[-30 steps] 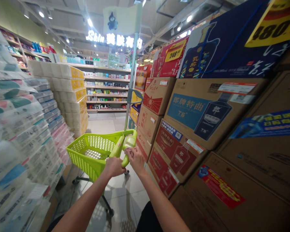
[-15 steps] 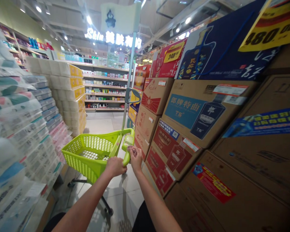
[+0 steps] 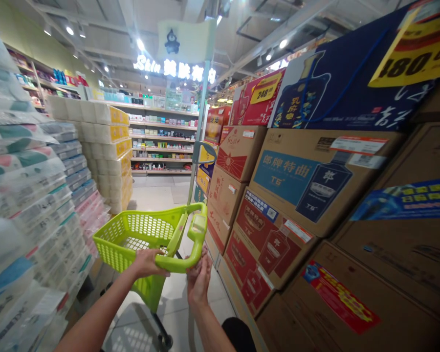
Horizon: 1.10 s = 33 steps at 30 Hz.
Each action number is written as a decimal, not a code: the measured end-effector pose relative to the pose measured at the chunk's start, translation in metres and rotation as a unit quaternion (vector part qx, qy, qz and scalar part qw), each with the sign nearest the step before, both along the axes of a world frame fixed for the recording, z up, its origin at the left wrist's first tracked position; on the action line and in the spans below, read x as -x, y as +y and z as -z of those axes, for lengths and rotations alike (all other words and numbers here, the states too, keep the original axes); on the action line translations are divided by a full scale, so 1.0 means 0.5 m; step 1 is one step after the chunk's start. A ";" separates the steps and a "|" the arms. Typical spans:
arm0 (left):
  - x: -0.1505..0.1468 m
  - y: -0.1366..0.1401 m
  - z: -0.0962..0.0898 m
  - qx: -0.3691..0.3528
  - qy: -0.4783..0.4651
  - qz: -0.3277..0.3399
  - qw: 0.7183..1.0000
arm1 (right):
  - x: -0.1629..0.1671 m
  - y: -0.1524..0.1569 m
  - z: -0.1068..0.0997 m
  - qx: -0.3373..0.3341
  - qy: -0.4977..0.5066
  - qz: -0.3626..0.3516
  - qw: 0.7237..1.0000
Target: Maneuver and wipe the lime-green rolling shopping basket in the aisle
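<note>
A lime-green shopping cart [image 3: 143, 220] with a perforated basket stands tilted in my view in front of me. My left hand [image 3: 146, 262] is closed around the near left part of its handle, where it meets the basket. My right hand [image 3: 200, 278] is at the handle's right corner, palm turned toward the handle [image 3: 190, 259]. Its fingers are curled and smeared by motion, and the corner partly hides them. I cannot tell whether they grip or only touch it. The basket's visible floor shows white tile through its holes.
Stacked liquor cartons [image 3: 278, 181] line the right side closely. Wrapped paper packs [image 3: 29, 195] rise on the left, with white-and-yellow tissue bundles [image 3: 106, 146] beyond. A pale pole [image 3: 201, 112] carries a flag. Tiled floor [image 3: 157, 188] leads to cosmetics shelves [image 3: 161, 139].
My left hand has slid left along the handle toward the basket. My right hand has dropped from the handle's right side to below its corner. The view has tipped up slightly.
</note>
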<state>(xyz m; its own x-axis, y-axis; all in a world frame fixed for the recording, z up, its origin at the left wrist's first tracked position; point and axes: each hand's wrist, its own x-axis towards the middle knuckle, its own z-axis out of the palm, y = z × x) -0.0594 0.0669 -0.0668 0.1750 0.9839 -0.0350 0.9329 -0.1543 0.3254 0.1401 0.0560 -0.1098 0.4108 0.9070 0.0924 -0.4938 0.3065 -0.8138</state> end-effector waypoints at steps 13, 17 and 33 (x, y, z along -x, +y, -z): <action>-0.065 0.014 -0.021 0.043 0.018 -0.003 0.999 | -0.135 0.060 -0.148 0.010 -0.624 0.103 0.774; -0.099 0.015 -0.020 0.047 0.003 -0.013 0.999 | -0.142 0.001 -0.183 0.004 -0.735 0.059 0.675; -0.210 0.001 0.004 -0.005 0.008 -0.027 1.000 | -0.200 0.073 -0.224 0.045 -0.882 -0.051 0.466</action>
<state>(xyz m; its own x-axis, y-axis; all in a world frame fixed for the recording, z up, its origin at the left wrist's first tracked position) 0.0456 0.0675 -0.0689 0.1219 0.9922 -0.0266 0.9449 -0.1078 0.3092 0.2402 0.0927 0.0021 -0.2791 0.9460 0.1647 0.9596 0.2810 0.0119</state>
